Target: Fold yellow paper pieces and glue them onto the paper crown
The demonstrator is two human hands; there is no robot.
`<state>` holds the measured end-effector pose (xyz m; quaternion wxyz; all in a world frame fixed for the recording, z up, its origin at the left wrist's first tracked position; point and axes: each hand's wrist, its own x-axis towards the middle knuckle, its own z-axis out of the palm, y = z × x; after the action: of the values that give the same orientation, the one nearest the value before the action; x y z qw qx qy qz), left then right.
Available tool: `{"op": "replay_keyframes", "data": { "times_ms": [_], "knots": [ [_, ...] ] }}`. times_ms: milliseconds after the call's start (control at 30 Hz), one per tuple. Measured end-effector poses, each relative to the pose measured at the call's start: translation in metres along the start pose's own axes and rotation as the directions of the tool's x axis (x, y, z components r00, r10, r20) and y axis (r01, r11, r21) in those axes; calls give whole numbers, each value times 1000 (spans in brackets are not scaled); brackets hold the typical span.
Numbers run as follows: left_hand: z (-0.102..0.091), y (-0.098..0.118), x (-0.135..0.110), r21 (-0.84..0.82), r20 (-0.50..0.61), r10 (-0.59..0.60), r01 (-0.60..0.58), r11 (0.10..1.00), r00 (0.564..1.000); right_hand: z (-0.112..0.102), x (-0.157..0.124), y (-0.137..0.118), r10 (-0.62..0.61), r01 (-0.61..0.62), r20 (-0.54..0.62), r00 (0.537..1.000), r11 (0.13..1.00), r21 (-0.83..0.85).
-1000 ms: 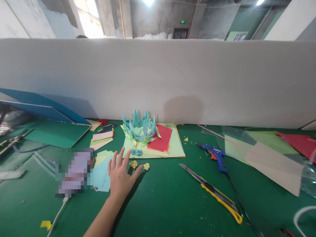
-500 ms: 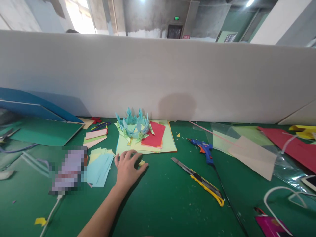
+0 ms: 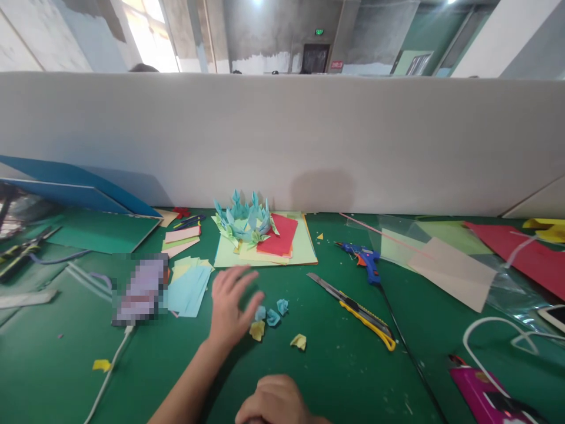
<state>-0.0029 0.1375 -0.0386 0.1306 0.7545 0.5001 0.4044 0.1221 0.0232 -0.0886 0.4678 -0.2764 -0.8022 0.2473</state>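
While the left hand (image 3: 229,309) is lying palm-down on the green table (image 3: 309,383) with fingers spread and holding nothing, its thumb tip is sitting just beside a small cluster of folded paper pieces. Two blue paper pieces (image 3: 274,312) are lying side by side right of the thumb, one seeming to touch it; the picture is slightly blurred there. A yellow paper piece (image 3: 256,330) is lying just below them, close to the thumb's base, and a second yellow piece (image 3: 299,341) is lying a little further right, apart from the hand.

The right hand (image 3: 276,403) is showing at the bottom edge as a loosely curled fist, knuckles up; whether anything is inside it cannot be told.

Left of the left hand, a stack of light blue sheets (image 3: 189,290) is resting on the table, with a blurred-out object (image 3: 142,288) beside it. Beyond the fingers, a blue paper crown (image 3: 242,221) is standing on pale green paper (image 3: 304,247), touching a red sheet (image 3: 281,234).

To the right, a yellow utility knife (image 3: 353,309) is lying diagonally with its blade out, and a blue glue gun (image 3: 364,262) is lying behind it, near a clear plastic sheet (image 3: 441,259). A grey partition (image 3: 353,135) is running along the far side of the table.
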Motion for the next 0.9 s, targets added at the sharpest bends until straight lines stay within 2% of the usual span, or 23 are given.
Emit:
{"op": "replay_keyframes", "data": {
  "times_ms": [33, 67, 167, 300, 367, 467, 533, 567, 667, 767, 833, 900],
  "knots": [
    [1, -6, 3, -7, -70, -124, 124, 992, 990, -1, 3, -1, -60, 57, -91, 994, 998, -38],
    [2, -10, 5, -71, -59, -215, 211, 975, 975, -2, 6, -2, -132, 122, -174, 976, 990, -65],
    [10, -9, 0, -172, 65, -220, 228, 958, 973, -6, 15, -8, -205, 191, -232, 951, 978, -80],
    [18, 16, -29, -345, 220, -194, 262, 901, 956, -15, 17, -19, -153, 127, -269, 951, 986, -109],
    [18, 23, -39, -414, 210, -246, 314, 854, 946, -25, 18, -23, -113, 72, -302, 947, 987, -146],
    [16, 15, -34, -501, 136, -362, 380, 778, 922, -49, 33, -19, -95, 23, -331, 939, 977, -213],
    [18, 6, -24, -561, 137, -406, 408, 720, 904, -67, 57, -2, -10, -65, -310, 951, 971, -229],
    [20, 3, -18, -587, 151, -415, 419, 692, 897, -76, 74, 11, 107, -179, -296, 949, 958, -226],
    [28, 8, -11, -633, 243, -386, 447, 632, 890, -92, 130, 59, 244, -322, -313, 918, 919, -228],
    [29, 29, -19, -658, 412, -246, 473, 586, 877, -92, 176, 104, 336, -399, -264, 904, 884, -243],
    [25, 40, -26, -677, 511, -148, 503, 538, 847, -86, 195, 123, 386, -432, -213, 897, 866, -252],
    [20, 42, -28, -702, 547, -124, 534, 470, 828, -79, 204, 132, 419, -453, -176, 891, 852, -261]
  ]
}}
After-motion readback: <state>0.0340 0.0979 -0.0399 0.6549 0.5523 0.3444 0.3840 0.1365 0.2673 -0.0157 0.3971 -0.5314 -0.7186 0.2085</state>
